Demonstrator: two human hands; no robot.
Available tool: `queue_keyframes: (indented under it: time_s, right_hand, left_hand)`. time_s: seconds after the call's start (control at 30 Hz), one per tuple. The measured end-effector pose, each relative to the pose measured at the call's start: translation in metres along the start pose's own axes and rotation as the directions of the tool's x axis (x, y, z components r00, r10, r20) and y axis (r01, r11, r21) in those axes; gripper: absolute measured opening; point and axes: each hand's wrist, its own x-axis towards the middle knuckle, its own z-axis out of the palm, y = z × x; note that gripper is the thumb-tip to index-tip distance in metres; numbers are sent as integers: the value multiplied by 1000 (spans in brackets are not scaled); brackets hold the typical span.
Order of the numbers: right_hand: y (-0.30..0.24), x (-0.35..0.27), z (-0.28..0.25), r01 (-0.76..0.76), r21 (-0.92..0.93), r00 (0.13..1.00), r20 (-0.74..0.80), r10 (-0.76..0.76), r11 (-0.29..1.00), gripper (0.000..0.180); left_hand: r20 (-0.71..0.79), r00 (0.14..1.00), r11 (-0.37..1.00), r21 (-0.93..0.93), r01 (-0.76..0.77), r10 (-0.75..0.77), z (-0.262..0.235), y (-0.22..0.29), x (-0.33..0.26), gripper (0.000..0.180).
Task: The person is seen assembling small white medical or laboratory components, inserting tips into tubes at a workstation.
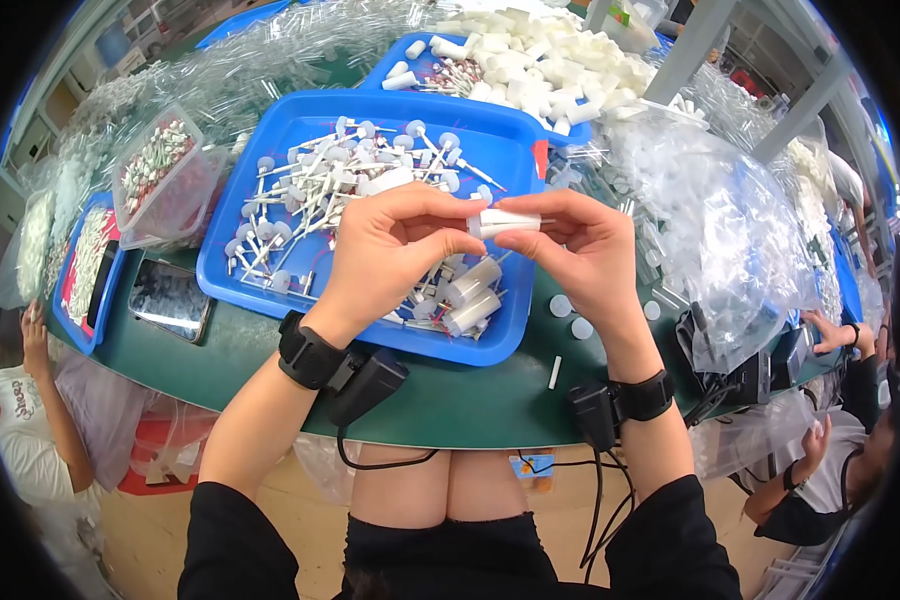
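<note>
Above the right side of a large blue tray (370,103), my two hands meet at a short white cylindrical piece (510,222). My left hand (395,240) pinches its left end, where a translucent round cap seems to sit. The thumb and forefinger of my right hand (580,240) grip its right end. In the tray lies a heap of thin white stems (315,185) with translucent discs on their ends. Several thicker white cylinders (473,292) rest at the tray's near right corner, below my hands.
Loose translucent discs (581,328) and a white stick (555,372) lie on the green table (450,405). A phone (170,298) and a clear bin (158,180) stand left. White cylinders (540,60) are piled behind; a plastic bag (720,230) bulges right. A co-worker's hand (828,330) is far right.
</note>
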Motion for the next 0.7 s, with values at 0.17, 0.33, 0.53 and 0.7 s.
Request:
queue_keyframes:
  time_s: [0.17,0.33,0.53,0.7]
  right_hand:
    - [-10,12,-14,96,-102,955,-270,-121,990,19]
    - [-15,6,-34,-311,-836,938,-193,288,453,28]
    - [-1,-3,-33,-255,-906,958,-189,216,338,34]
    - [-5,2,-41,-314,-822,949,-282,140,476,29]
  left_hand:
    - [-65,997,996,-84,-35,29,7,4,3,28]
    - [-151,986,980,-197,34,-64,0,0,6,33]
    - [-156,985,992,-114,50,-68,0,0,6,30]
    - [-146,984,988,-125,86,-104,-1,5,3,24]
